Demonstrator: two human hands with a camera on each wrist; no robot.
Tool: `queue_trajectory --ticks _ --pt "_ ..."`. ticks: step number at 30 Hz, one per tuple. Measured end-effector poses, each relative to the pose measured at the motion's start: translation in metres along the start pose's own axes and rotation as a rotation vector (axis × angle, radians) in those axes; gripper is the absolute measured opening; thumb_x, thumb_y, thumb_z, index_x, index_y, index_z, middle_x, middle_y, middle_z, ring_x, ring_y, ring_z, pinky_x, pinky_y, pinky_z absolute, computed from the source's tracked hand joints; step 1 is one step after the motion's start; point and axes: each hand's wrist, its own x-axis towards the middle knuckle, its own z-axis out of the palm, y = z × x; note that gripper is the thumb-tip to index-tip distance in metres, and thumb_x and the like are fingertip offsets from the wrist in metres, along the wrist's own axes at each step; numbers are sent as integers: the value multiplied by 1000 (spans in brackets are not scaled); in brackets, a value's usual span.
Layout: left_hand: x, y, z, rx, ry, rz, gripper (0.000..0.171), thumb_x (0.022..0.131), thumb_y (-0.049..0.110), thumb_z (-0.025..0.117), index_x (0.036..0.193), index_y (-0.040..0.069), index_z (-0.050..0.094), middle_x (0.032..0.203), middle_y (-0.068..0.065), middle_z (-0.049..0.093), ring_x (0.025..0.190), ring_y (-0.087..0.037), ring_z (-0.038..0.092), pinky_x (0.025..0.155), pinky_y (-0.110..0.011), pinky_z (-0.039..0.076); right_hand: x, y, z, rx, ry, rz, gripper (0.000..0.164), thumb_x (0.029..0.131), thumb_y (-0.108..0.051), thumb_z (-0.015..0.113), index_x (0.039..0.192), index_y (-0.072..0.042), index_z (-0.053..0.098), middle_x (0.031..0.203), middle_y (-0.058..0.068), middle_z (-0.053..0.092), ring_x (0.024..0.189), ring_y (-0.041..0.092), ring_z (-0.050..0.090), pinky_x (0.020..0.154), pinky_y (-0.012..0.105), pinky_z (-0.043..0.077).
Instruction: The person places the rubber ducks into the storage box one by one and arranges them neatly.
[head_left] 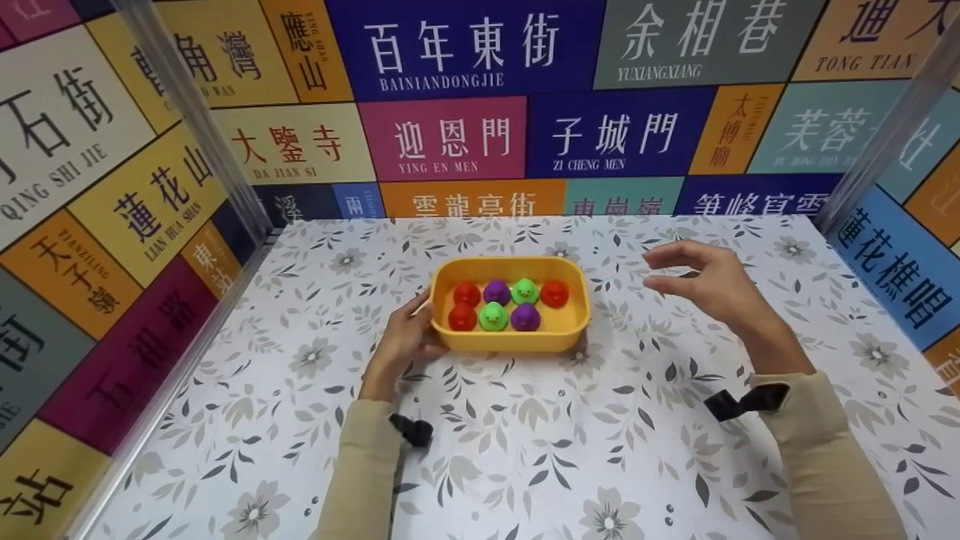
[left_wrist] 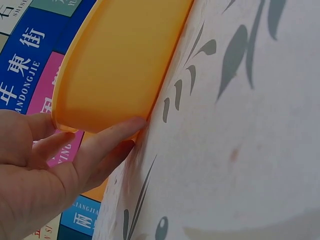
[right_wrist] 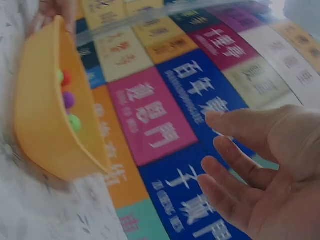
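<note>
A yellow plastic box (head_left: 510,343) stands on the table with small rubber ducks in two rows: three red, two purple and two green, among them a green duck (head_left: 493,316) and a purple duck (head_left: 526,316). At its left end my left hand (head_left: 401,334) holds the box, with fingers and thumb spread around the end wall; the left wrist view shows a fingertip against the wall near the base. To the right of the box, my right hand (head_left: 705,281) hovers apart from it, its fingers loosely bent and nothing between them. The right wrist view shows that palm (right_wrist: 295,175).
A white cloth with grey leaves and flowers covers the table (head_left: 495,450). Panels with coloured street-name signs (head_left: 450,139) rise at the back and both sides, with clear posts (head_left: 206,120) at the corners. Both wrists carry black camera mounts (head_left: 412,430).
</note>
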Motion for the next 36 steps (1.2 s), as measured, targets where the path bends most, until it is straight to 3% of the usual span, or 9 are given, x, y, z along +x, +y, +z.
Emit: queue_trajectory --ticks 6,12,16,21,25,28,30,32,36 --pt "1 0 0 2 0 0 46 107 24 45 153 29 43 134 -20 63 93 -22 70 78 -44 63 -13 42 -33 128 133 -26 44 92 -25 74 133 -12 63 125 -13 63 101 -5 64 83 10 53" --pt "0 0 1 2 -2 0 46 107 25 46 153 30 43 132 -19 64 91 -21 70 76 -42 64 -21 82 -52 183 162 -15 47 93 -16 72 137 -6 59 119 -21 63 104 -8 62 84 6 52" --pt "0 -2 -2 9 -11 27 46 107 24 46 152 28 44 129 -21 64 87 -21 69 66 -34 62 -25 95 -59 140 132 42 51 93 -23 71 140 -9 56 120 -26 60 100 -10 62 83 4 50" --pt "1 -4 -2 18 -6 31 46 106 25 47 152 28 45 133 -18 64 89 -22 70 69 -37 63 -31 107 -66 21 91 140 61 92 -42 70 145 -18 52 121 -32 50 95 -17 58 80 1 44" --pt "0 -4 -1 11 -9 18 46 106 23 46 152 29 44 132 -18 64 91 -22 71 72 -38 63 -34 120 -71 -34 78 177 64 91 -45 70 147 -22 50 131 -19 52 94 -16 55 77 1 44" --pt "0 -3 -1 9 -11 9 47 107 24 45 153 31 43 133 -16 64 94 -23 71 78 -41 63 -34 130 -74 -68 50 225 68 91 -50 69 150 -26 47 148 3 48 110 6 59 89 17 51" --pt "1 -3 -2 13 -8 6 46 107 25 45 153 32 43 132 -15 65 93 -23 71 79 -41 63 -35 137 -74 -74 28 256 72 90 -54 67 153 -27 43 157 17 37 124 29 55 101 40 52" --pt "1 -2 -2 11 -9 7 46 107 25 45 153 32 43 131 -15 66 92 -23 71 79 -42 63 -36 145 -75 -66 8 289 76 90 -56 66 154 -28 39 161 24 29 134 47 42 106 62 44" --pt "0 -2 -2 5 -13 9 46 107 25 46 153 31 43 129 -16 66 90 -23 71 77 -41 63 -40 160 -76 -50 -14 324 79 89 -58 66 156 -27 37 163 27 23 142 53 30 111 73 30"
